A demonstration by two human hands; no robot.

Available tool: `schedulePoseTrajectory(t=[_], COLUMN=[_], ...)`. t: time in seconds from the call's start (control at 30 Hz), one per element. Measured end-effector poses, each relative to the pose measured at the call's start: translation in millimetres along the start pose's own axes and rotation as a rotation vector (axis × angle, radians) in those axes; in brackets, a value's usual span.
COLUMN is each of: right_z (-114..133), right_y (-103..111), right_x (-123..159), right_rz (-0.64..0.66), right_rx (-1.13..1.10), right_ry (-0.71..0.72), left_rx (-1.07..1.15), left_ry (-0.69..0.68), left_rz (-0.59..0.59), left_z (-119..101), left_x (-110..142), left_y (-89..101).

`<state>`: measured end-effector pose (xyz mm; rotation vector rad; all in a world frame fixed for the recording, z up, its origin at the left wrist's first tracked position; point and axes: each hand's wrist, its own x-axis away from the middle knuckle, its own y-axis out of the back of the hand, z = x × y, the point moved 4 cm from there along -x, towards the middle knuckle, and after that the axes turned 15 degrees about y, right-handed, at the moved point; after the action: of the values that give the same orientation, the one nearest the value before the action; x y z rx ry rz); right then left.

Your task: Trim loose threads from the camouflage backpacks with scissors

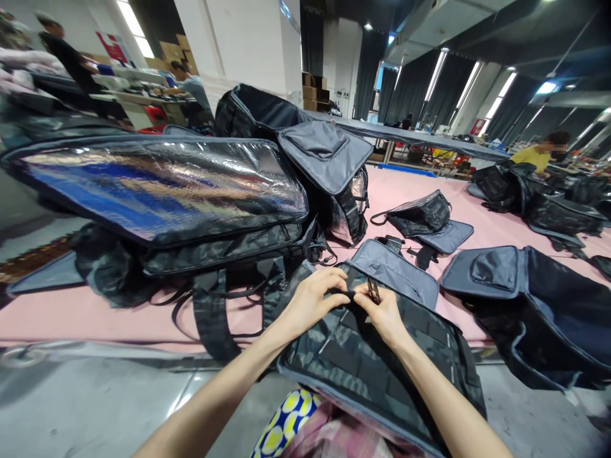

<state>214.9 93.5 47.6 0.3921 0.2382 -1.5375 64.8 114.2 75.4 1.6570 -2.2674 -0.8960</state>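
Note:
A dark camouflage bag (377, 356) lies in front of me over the table's near edge, its webbing-covered panel facing up. My left hand (317, 296) is closed above the bag's upper part, thumb and fingers pinching a black strap (352, 295). Close beside it on the right, my right hand (382, 313) pinches the same strap between thumb and forefinger. Tucked in the right hand's fingers is a small dark tool, seemingly thread snips (373, 291), pointing up. A grey flap (398, 270) of the bag spreads out behind the hands.
A large bag with a shiny silver-lined lid (167, 184) lies left, with an open bag (324, 152) behind it. Another open bag (539, 299) stands right, and a smaller one (424, 216) lies farther back on the pink tabletop (382, 191). Several people work in the background.

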Motion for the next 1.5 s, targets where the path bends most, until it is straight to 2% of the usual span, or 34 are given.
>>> schedulePoseTrajectory(t=[0.1, 0.27, 0.33, 0.4, 0.5, 0.6, 0.73, 1.03, 1.33, 1.5], right_z=[6.4, 30.6, 38.7, 43.1, 44.4, 42.0, 38.4, 36.0, 39.4, 42.1], right_y=[7.9, 24.2, 27.8, 28.4, 26.0, 24.2, 23.4, 17.7, 15.8, 14.5], right_x=[4.1, 13.4, 17.2, 19.8, 22.0, 22.7, 23.2, 23.1, 21.0, 20.7], right_rz=[0.022, 0.049, 0.055, 0.086, 0.128, 0.11, 0.088, 0.123, 0.132, 0.154], right_rx=[0.146, 0.872, 1.052, 1.127, 1.123, 1.1, 1.085, 1.092, 1.108, 1.134], right_ry=[0.075, 0.326, 0.405, 0.473, 0.543, 0.551, 0.539, 0.539, 0.575, 0.613], left_rx=[0.001, -0.043, -0.037, -0.044, -0.08, -0.096, -0.096, -0.109, -0.104, -0.175], left_ry=[-0.004, 0.114, 0.129, 0.14, 0.134, 0.116, 0.107, 0.07, 0.105, 0.061], left_rz=[-0.002, -0.001, -0.012, -0.036, -0.08, -0.091, -0.073, -0.062, -0.057, -0.057], left_z=[-1.9, 0.2, -0.2, -0.3, -0.2, -0.2, 0.5, 1.8, 5.5, 3.2], left_x=[-0.9, -1.6, -2.5, -3.2, -3.3, -2.1, -0.4, 0.8, 0.1, 0.8], left_y=[-5.9, -11.7, -11.8, -11.2, -9.8, -9.2, -9.2, -10.6, -9.4, -9.8])
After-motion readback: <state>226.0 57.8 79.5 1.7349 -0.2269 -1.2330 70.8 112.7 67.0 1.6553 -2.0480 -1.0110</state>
